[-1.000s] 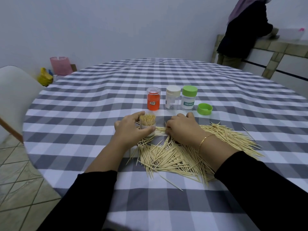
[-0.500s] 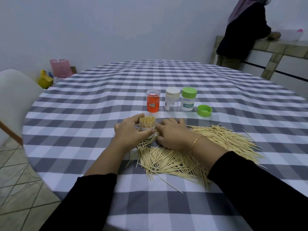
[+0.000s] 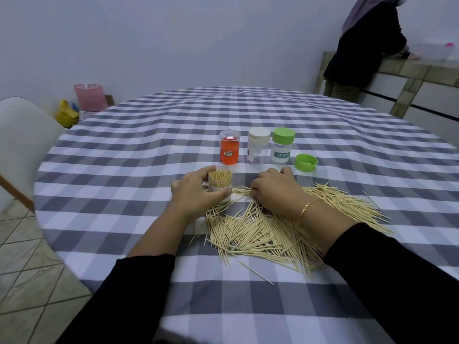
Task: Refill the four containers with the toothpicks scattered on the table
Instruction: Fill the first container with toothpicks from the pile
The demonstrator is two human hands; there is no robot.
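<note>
My left hand (image 3: 196, 192) grips an open clear container (image 3: 220, 181) packed with upright toothpicks, standing on the checked tablecloth. Just right of it, my right hand (image 3: 275, 191) lies knuckles-up on the far edge of a wide heap of loose toothpicks (image 3: 260, 234), its fingertips hidden underneath. Behind stand three capped containers in a row: an orange one (image 3: 229, 150), a clear one with a cream lid (image 3: 258, 148) and a clear one with a green lid (image 3: 282, 148). A loose green lid (image 3: 305, 163) lies to their right.
The round table (image 3: 124, 170) wears a grey-and-white checked cloth. A white chair (image 3: 22, 140) stands at the left. A person in dark clothes (image 3: 360, 45) leans at a tiled counter at the back right. A pink bin (image 3: 90, 96) sits on the floor.
My right hand slid left toward the container half a second ago, then moved back right onto the heap's far edge. My left hand kept its hold on the filled container.
</note>
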